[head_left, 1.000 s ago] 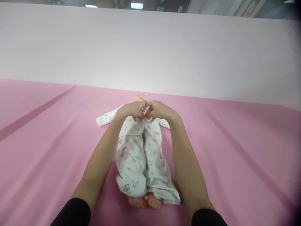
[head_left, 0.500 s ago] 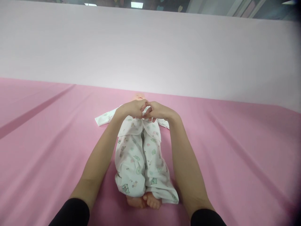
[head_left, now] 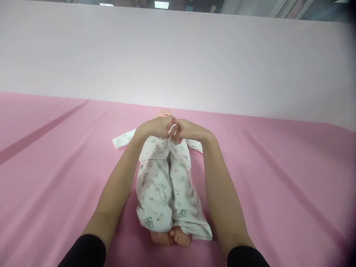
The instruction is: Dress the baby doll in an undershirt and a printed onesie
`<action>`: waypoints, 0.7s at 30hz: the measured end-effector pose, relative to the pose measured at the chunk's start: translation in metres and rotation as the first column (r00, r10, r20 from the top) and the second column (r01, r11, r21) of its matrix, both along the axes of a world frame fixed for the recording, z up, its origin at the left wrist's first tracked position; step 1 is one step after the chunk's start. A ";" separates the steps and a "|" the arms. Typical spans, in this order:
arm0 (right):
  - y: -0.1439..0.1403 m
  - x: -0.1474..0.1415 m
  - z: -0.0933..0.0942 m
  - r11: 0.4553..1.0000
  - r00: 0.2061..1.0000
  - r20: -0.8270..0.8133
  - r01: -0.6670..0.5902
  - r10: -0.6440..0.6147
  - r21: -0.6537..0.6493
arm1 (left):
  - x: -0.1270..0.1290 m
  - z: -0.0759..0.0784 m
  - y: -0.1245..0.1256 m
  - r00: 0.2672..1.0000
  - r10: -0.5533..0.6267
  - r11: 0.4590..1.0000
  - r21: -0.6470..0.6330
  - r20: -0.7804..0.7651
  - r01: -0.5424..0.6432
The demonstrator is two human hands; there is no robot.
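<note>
A baby doll lies on its back on the pink sheet (head_left: 55, 178), its bare feet (head_left: 171, 238) pointing toward me. It wears a white printed garment (head_left: 164, 189) with small green and pink figures. My left hand (head_left: 154, 128) and my right hand (head_left: 187, 130) meet over the doll's chest, fingers pinching the front of the garment near the neck. The doll's head (head_left: 164, 113) is mostly hidden behind my hands. One white sleeve (head_left: 124, 139) lies spread out to the left.
The pink sheet runs wide to both sides with long shallow creases. A pale pink wall or panel (head_left: 178, 59) rises behind the doll. Ceiling lights (head_left: 161, 5) show above it.
My hands stay together at the doll's chest, with only small finger movements on the cloth. The view has shifted slightly.
</note>
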State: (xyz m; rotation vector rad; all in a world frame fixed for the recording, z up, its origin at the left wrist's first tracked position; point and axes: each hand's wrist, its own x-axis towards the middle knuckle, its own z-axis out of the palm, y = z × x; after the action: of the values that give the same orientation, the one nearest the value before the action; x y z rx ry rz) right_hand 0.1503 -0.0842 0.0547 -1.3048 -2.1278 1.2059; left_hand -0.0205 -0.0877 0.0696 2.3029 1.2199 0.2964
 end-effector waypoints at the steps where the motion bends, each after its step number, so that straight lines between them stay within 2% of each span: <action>1: 0.001 0.000 0.000 1.000 1.000 -0.007 -0.002 0.002 -0.011 | 0.000 0.000 0.000 1.000 -0.005 1.000 -0.012 0.008 0.005; 7: 0.004 0.003 -0.003 1.000 0.997 -0.077 -0.002 0.000 -0.024 | 0.000 0.001 -0.001 1.000 -0.002 1.000 -0.013 0.024 0.002; 11: 0.005 0.005 -0.004 1.000 0.998 -0.066 0.015 -0.015 -0.007 | -0.002 0.000 0.002 1.000 -0.022 1.000 -0.008 0.016 0.022; 14: 0.001 0.011 -0.001 0.999 0.999 -0.028 0.044 -0.045 -0.008 | -0.005 -0.003 0.008 0.991 -0.079 0.993 -0.084 0.107 0.088; 16: -0.001 0.015 0.002 0.998 0.998 -0.022 0.067 -0.067 0.003 | -0.006 -0.007 0.013 0.978 -0.078 0.992 -0.087 0.195 0.096; 19: -0.001 0.016 0.001 0.993 0.992 -0.048 0.115 -0.113 0.039 | -0.003 -0.015 0.019 0.962 0.037 0.997 0.060 0.271 -0.056; 21: 0.002 0.010 -0.002 0.988 0.988 -0.049 0.148 -0.146 0.053 | 0.002 -0.021 0.020 0.960 0.153 0.969 0.153 0.236 -0.192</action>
State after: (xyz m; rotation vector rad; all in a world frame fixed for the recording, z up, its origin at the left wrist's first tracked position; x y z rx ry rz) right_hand 0.1603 -0.0818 0.0523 -1.3702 -1.9811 1.0969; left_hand -0.0190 -0.0677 0.0485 2.2349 1.3257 0.7312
